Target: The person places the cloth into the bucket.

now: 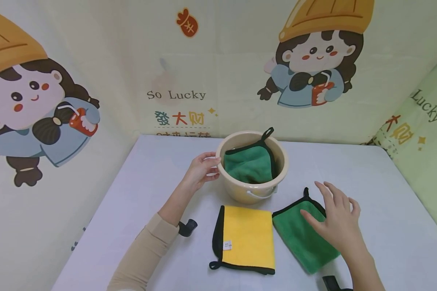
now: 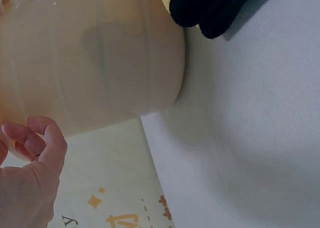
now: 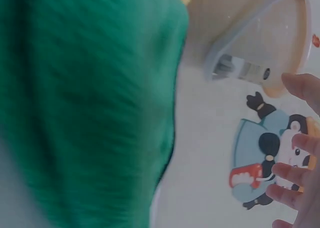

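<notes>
The white-topped bench (image 1: 386,194) is carrying every item. The cream, glossy, round bucket (image 1: 238,192) is standing upright near the middle of the back edge, its mouth facing up, presumably keeping the opening accessible. Toward the front edge, the yellow, black-edged, folded fabric cloth (image 1: 247,238) is lying flat. To its right, the green, black-edged fabric cloth (image 1: 296,238) is lying at a slant, its left corner reaching the yellow cloth's right edge; this spacing is probably leaving each one separately graspable. A second green, black-edged cloth (image 1: 251,163) is resting inside the bucket, its loop projecting above the far rim.

The left hand (image 1: 202,171) is holding the bucket's left rim in a light grip, apparently steadying it. The right hand (image 1: 336,222) is hovering over the slanted cloth's right side, its grip wide and holding nothing, likely allowing room around the fabric; contact is not showing clearly.
</notes>
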`<state>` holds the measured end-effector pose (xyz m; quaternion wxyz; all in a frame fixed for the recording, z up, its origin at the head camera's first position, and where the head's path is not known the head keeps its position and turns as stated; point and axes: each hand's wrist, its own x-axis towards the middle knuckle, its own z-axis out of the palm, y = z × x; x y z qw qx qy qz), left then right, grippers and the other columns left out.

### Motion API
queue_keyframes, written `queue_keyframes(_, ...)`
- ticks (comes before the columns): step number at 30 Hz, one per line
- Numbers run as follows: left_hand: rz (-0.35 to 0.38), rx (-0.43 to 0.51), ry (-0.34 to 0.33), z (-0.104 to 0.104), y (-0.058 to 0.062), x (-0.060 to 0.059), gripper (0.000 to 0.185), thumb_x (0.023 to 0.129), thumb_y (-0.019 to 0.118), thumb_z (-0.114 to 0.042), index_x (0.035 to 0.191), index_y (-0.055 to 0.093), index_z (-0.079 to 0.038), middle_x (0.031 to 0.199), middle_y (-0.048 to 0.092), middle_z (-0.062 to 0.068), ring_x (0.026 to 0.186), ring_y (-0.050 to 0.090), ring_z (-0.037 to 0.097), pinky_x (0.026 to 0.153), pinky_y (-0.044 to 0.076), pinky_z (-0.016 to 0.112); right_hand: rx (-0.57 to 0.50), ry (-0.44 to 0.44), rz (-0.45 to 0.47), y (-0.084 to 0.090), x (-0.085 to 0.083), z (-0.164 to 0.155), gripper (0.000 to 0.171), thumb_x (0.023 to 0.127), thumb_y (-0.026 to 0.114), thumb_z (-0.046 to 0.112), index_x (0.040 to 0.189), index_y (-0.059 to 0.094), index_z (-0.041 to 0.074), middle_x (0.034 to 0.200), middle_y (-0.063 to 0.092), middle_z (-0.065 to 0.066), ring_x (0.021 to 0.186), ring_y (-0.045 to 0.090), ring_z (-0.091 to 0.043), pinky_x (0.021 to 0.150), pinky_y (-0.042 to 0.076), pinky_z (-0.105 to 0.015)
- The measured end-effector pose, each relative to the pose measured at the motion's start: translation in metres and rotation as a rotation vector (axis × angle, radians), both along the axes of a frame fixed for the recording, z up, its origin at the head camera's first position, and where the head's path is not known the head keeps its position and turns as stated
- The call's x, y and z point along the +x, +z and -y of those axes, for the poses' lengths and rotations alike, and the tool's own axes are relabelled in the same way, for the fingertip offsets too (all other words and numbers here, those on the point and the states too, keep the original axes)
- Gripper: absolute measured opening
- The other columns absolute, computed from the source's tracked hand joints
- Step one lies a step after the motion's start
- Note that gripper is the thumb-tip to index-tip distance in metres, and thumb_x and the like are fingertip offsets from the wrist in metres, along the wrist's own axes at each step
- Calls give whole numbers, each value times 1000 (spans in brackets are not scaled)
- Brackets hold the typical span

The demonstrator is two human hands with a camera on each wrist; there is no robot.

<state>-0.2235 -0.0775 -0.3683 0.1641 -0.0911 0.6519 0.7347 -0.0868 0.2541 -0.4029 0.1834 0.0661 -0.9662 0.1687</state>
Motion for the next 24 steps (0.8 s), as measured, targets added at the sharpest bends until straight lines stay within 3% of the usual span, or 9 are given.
queue_keyframes(8,-4,-1,3,0,1,0,35,86,63,-15,119,53,-9,92,59,7,69,59,18,63,53,28,11,-30,58,-24,18,2,91,66,76,40,139,29,14,131,33,-23,113,31,-43,87,16,-64)
queue_keyframes(11,-3,-4,1,0,0,0,35,87,63,-16,119,53,-9,100,59,12,70,59,18,64,53,28,14,-26,66,-31,23,2,92,64,76,42,139,29,15,130,33,-22,112,32,-42,86,17,-63)
queue_keyframes(24,8,-2,11,-1,0,0,34,86,63,-16,118,53,-9,93,59,7,67,59,16,63,53,28,105,-34,201,-48,35,4,100,63,72,60,140,24,17,131,32,-21,110,34,-42,84,20,-62)
